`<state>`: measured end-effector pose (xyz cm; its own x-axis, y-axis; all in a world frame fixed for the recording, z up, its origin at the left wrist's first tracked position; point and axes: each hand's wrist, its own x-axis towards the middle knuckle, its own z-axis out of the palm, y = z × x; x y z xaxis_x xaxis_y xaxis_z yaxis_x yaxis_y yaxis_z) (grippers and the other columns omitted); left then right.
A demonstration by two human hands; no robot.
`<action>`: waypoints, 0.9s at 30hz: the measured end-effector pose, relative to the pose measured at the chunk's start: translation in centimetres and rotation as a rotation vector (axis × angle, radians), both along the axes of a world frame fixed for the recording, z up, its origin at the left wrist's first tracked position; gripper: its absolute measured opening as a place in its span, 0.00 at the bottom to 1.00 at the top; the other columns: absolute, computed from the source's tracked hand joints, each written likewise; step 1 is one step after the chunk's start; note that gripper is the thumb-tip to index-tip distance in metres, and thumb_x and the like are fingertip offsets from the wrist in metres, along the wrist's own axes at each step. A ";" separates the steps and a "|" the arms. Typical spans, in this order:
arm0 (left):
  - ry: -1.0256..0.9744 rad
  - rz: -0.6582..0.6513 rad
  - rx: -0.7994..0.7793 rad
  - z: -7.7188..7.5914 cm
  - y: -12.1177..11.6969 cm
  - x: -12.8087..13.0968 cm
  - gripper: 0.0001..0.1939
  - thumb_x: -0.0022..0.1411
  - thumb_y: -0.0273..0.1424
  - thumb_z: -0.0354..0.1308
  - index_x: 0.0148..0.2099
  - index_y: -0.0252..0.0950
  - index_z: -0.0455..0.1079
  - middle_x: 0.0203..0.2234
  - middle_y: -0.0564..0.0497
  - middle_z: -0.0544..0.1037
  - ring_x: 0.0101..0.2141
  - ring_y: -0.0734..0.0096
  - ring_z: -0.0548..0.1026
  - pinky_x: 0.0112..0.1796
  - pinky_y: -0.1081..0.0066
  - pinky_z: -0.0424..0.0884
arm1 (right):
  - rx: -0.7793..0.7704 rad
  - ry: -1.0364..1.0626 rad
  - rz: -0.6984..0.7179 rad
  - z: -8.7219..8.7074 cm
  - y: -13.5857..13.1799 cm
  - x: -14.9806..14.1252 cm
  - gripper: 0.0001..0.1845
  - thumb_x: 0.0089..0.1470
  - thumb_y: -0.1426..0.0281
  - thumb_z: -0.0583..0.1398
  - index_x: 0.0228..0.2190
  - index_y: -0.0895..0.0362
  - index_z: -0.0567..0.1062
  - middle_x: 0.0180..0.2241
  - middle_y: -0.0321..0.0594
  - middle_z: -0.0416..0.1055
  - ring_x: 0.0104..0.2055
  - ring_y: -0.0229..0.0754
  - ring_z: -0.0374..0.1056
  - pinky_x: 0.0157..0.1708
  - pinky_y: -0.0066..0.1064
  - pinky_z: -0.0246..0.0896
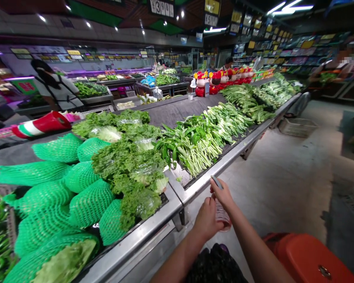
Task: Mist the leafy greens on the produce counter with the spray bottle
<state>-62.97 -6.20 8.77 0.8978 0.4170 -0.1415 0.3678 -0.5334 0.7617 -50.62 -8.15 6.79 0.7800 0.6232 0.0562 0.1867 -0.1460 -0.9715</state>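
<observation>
In front of the metal edge of the vegetable stand [191, 192], my two hands are close together. My left hand [205, 221] is closed around a pale roll with red markings [222, 214], which looks like printed tape. Just above it, my right hand [224, 193] grips a slim dark grey object [216, 182] whose kind I cannot make out. Its fingers are near the roll's top. Bunches of leafy greens with pale stems [199, 153] lie on the stand beyond. Left of them are wrapped heads of lettuce [129, 165].
Green foam-netted vegetables [44, 196] fill the stand's near left. Red figurines [215, 82] stand at the back. On my right are an orange-red container [309, 255] and, farther off, a crate [297, 127] on the floor. One person [57, 88] is at left, another [332, 72] at right.
</observation>
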 end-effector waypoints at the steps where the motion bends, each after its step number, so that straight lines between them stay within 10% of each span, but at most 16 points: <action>1: -0.005 -0.009 0.001 0.1 0.1 0.2 0.42 0.42 0.33 0.64 0.57 0.38 0.47 0.47 0.48 0.60 0.48 0.60 0.61 0.51 0.66 0.58 | -0.001 -0.007 -0.011 0.3 -0.1 0.2 0.23 0.49 0.49 0.53 0.20 0.56 0.68 0.16 0.33 0.64 0.19 0.38 0.61 0.21 0.29 0.57; 27: -0.077 -0.015 0.195 4.6 5.0 1.8 0.43 0.43 0.33 0.64 0.59 0.38 0.46 0.48 0.48 0.61 0.47 0.60 0.62 0.49 0.68 0.58 | 0.174 -0.111 -0.071 6.2 4.5 1.6 0.22 0.50 0.53 0.55 0.34 0.59 0.75 0.29 0.41 0.73 0.34 0.44 0.68 0.35 0.32 0.61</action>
